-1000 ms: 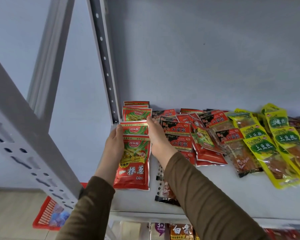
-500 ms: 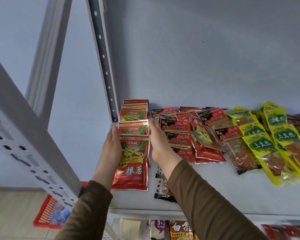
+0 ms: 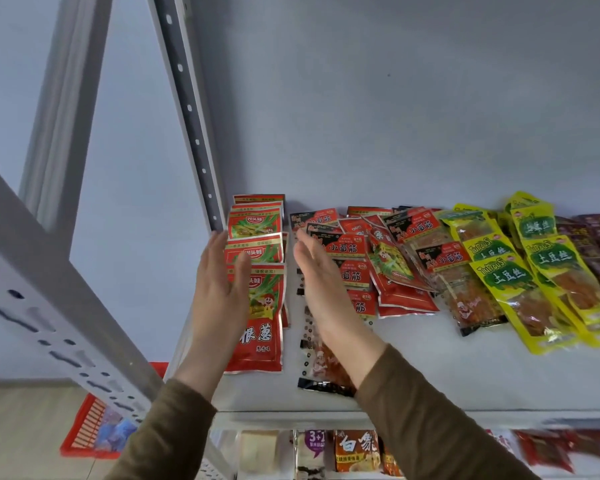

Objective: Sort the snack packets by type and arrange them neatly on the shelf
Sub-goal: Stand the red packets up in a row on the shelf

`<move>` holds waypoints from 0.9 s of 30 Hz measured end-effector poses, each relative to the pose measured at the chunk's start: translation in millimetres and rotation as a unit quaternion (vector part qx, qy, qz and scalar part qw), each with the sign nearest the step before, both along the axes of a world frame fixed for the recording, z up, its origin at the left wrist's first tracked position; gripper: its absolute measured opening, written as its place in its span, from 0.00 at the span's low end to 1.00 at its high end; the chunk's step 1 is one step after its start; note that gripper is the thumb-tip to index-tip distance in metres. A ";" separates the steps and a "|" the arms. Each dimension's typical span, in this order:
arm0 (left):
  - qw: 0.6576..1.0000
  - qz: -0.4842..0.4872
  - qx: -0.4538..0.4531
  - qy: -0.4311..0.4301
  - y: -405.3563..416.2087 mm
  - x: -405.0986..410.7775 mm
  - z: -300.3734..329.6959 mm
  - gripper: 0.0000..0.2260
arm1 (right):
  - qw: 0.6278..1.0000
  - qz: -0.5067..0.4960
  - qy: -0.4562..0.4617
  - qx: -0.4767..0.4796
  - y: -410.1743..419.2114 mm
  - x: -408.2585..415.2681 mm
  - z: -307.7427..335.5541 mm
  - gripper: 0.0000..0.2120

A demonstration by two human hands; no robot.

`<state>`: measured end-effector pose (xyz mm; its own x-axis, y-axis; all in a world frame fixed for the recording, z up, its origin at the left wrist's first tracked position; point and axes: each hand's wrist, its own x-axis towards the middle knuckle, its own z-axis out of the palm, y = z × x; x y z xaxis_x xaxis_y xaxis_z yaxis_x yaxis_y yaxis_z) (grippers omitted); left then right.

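Both hands are raised over the shelf (image 3: 430,372), palms turned toward each other, forearms in brown sleeves reaching up from below. The left hand (image 3: 219,289) has its fingers (image 3: 215,247) straight and released, holding nothing, its palm edge against the left side of the red packets (image 3: 257,306). The right hand (image 3: 321,292) is also flat and released, its fingers (image 3: 307,247) extended just right of that same column and apart from it. Between the two sets of fingers lie the red packets, overlapped in one row running back to the wall; I count at least five. Under the right wrist lies one clear packet with a black edge (image 3: 321,372). Right of the right fingers sits a loose heap of black-and-red packets (image 3: 347,247), too overlapped to count, then yellow packets (image 3: 513,289), at least five.
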<state>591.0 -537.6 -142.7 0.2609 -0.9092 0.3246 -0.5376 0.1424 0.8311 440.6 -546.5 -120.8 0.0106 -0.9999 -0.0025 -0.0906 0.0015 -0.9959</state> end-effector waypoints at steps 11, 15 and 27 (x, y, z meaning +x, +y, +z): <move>0.882 -0.280 0.073 -0.371 25.0 -115.8 -26.6 0.30 | 0.990 -0.097 -0.028 0.095 13.8 -77.5 -7.0 0.31; 0.873 -0.237 0.087 -0.418 24.1 -119.1 -45.6 0.36 | 0.989 -0.093 -0.029 0.109 4.2 -84.1 -11.0 0.32; 0.888 -0.172 0.108 -0.412 17.1 -113.8 -51.2 0.37 | 0.981 -0.076 -0.069 0.167 -32.7 -75.1 -27.8 0.32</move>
<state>477.2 -520.5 -193.9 -0.2888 -0.9536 0.0847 -0.9318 0.3003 0.2040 365.4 -579.2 -148.6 -0.1151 -0.9339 -0.3386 0.0721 0.3321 -0.9405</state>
